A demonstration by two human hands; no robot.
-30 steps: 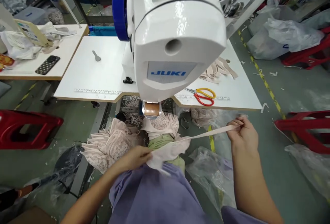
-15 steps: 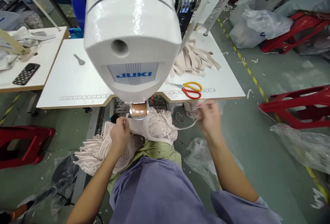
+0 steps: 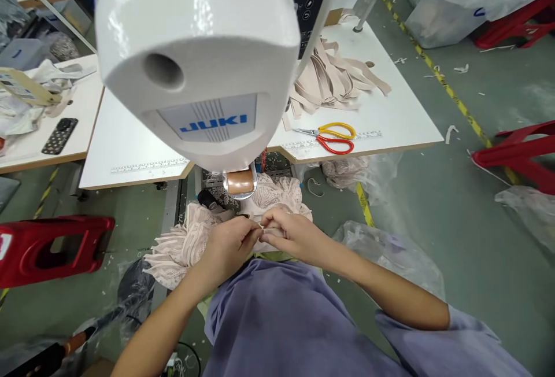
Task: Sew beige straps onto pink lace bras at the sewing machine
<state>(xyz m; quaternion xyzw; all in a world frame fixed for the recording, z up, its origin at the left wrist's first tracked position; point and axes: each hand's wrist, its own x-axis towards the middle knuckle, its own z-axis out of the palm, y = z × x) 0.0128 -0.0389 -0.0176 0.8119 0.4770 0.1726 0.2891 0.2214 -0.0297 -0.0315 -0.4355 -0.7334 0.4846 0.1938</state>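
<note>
My left hand point(image 3: 232, 242) and my right hand point(image 3: 298, 237) meet just below the sewing machine head, fingertips nearly touching. Both are closed in a pinch on a pale edge of a beige lace bra point(image 3: 277, 192), which lies over my lap. The fingers cover most of the spot they grip. A bunch of similar lace pieces point(image 3: 182, 244) hangs at the left, beside my left forearm. Above the hands, the white sewing machine point(image 3: 203, 70) shows a brown roller point(image 3: 240, 182) in a metal frame at its lower end.
On the white table point(image 3: 403, 122) lie scissors point(image 3: 332, 137) with yellow and red handles and a heap of beige strips point(image 3: 329, 82). A patterned phone point(image 3: 60, 136) rests on the left table. Red stools point(image 3: 56, 250) and plastic bags point(image 3: 390, 255) are on the floor.
My right hand has come in from the far right, where it held a thin strap stretched out, to meet my left hand. The left has shifted right and slightly down. The view has shifted too.
</note>
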